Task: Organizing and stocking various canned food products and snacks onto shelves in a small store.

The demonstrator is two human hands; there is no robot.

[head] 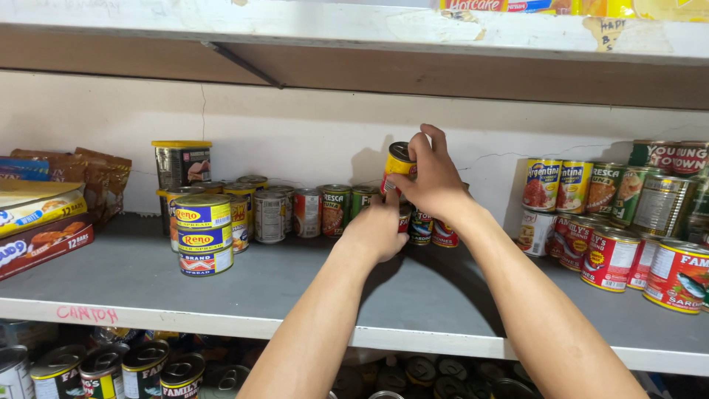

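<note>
My right hand grips a small yellow and red can, held tilted above a cluster of short cans at the back of the grey shelf. My left hand is closed around another small can in that cluster, which is mostly hidden by the fingers. Both forearms reach up from the bottom of the view.
A stack of three flat yellow cans stands left of centre, with a row of cans behind it. Red and green cans crowd the right. Boxed snacks lie far left. More cans sit on the shelf below.
</note>
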